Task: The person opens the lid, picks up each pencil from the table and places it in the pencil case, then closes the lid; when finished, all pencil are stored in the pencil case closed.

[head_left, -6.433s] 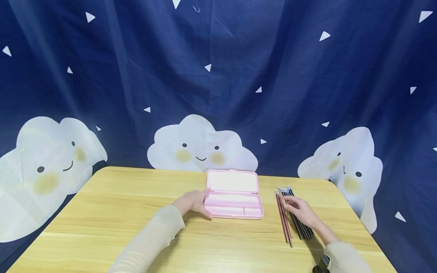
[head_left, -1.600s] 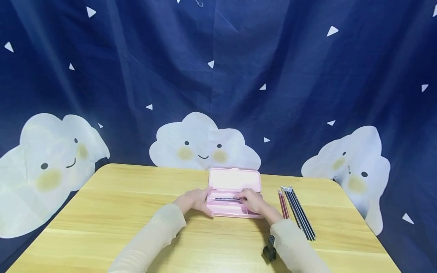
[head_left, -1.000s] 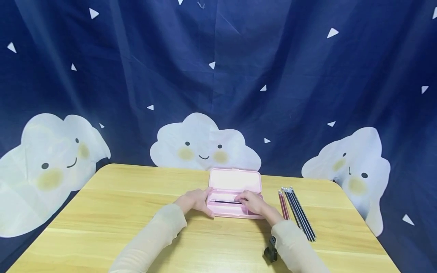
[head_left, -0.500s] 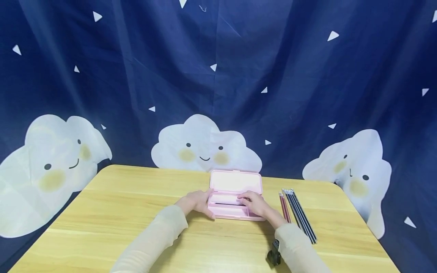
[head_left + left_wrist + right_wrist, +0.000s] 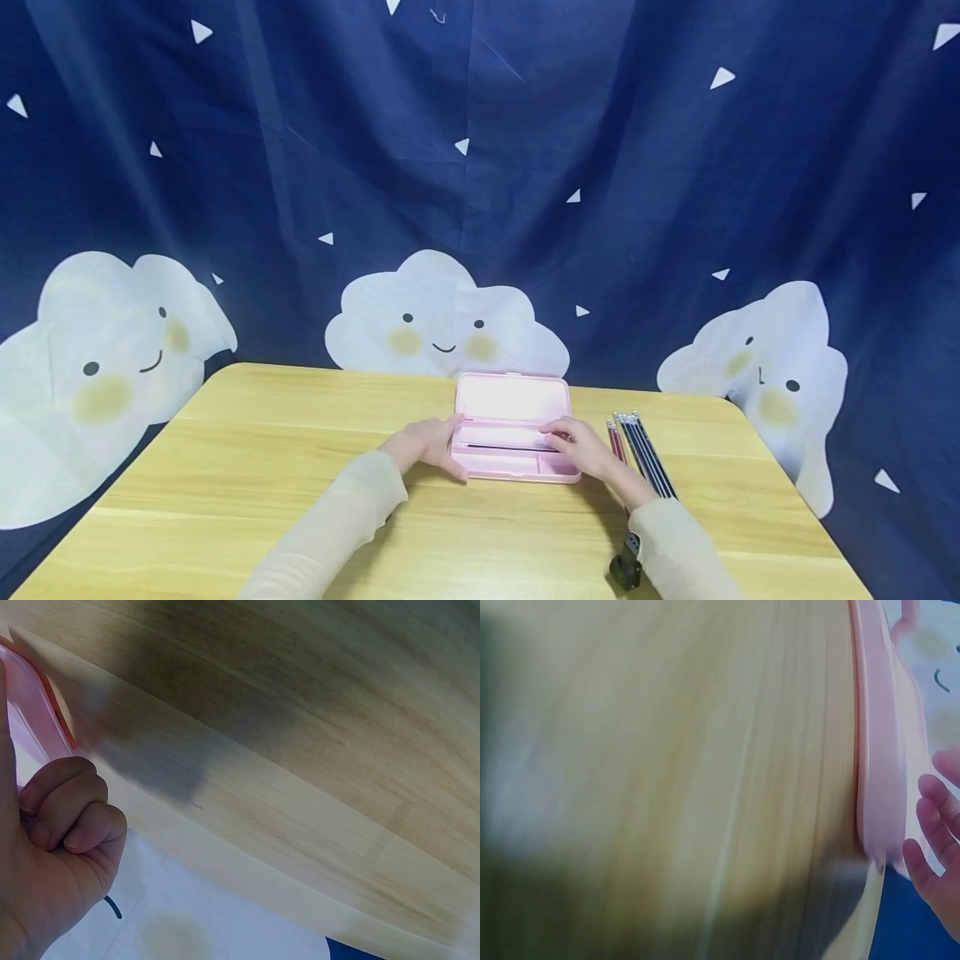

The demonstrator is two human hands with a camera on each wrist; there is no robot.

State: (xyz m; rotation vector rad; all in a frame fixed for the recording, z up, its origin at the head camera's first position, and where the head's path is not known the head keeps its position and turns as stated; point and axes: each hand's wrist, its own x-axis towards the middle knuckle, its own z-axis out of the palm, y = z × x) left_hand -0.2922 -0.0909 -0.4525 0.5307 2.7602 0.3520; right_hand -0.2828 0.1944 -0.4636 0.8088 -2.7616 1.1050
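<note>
Dark blue curtain (image 5: 525,125) printed with smiling clouds hangs behind the wood table (image 5: 480,542). Head view: pink pencil case (image 5: 517,479) sits near the table's far edge. Wood runs broadly left of it and on its near side; to its right, only a narrow strip before the red pencils (image 5: 616,442) and dark pencils (image 5: 651,458). Case lid (image 5: 513,396) folded back, pale inside; long trays below, small compartment at near right. One dark pencil (image 5: 502,448) lies lengthwise inside. My left hand (image 5: 431,442) grips the case's left end, thumb at the near corner. My right hand (image 5: 585,446) is at its right end, fingers loosely bent; cannot tell whether they touch that pencil.

Left wrist view: three of my fingers curl beside the case; wood spreads away from it.

Right wrist view: pink wall stands close to the table edge; my fingers beside it are slightly spread, nothing seen between them.
</note>
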